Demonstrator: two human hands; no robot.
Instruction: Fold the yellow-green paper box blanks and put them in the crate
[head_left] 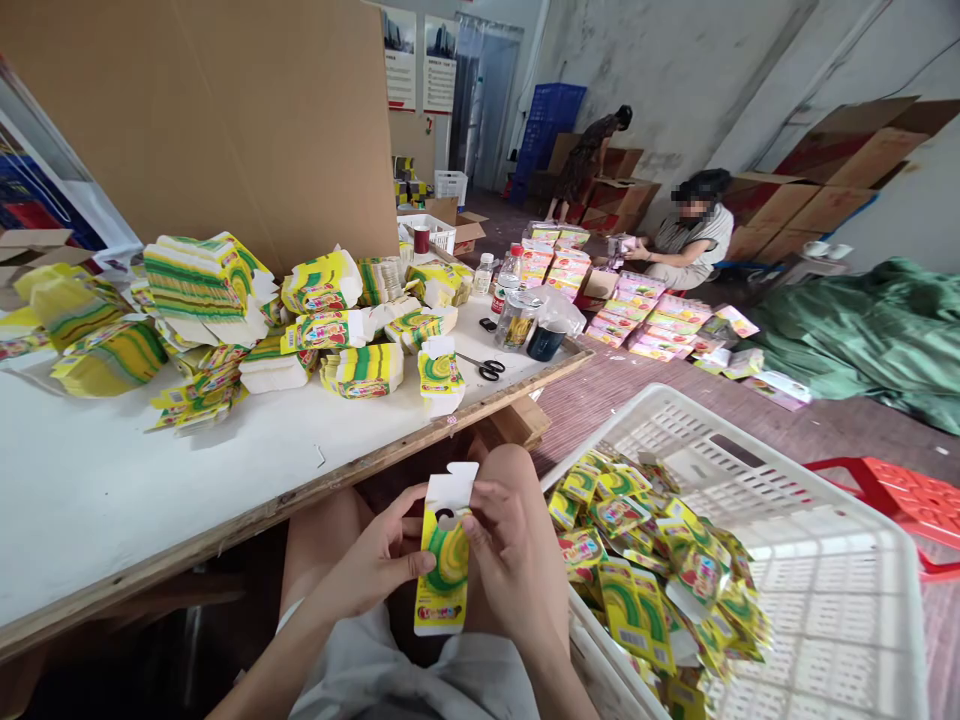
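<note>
Between my hands, above my lap, is a yellow and green printed carton (pixel 444 575) with a white flap standing up at its top. My left hand (pixel 394 555) grips its left edge, thumb on the printed front. My right hand (pixel 501 540) holds the right edge near the top, thumb also on the front. To my right, a white plastic basket (pixel 817 560) contains many small yellow-green packets (pixel 637 605). On the table in front lie stacks of flat cartons (pixel 206 285), and one single carton (pixel 441 375) lies near the table's edge.
Black scissors (pixel 489 370), a glass jar (pixel 517 320), a dark cup (pixel 547 342) and a red-capped bottle (pixel 508 270) stand on the white table (pixel 90 490). A red stool (pixel 900 500) is beyond the basket. One person (pixel 694 235) sits by stacked pink boxes (pixel 667 325); another (pixel 589 160) bends over cartons.
</note>
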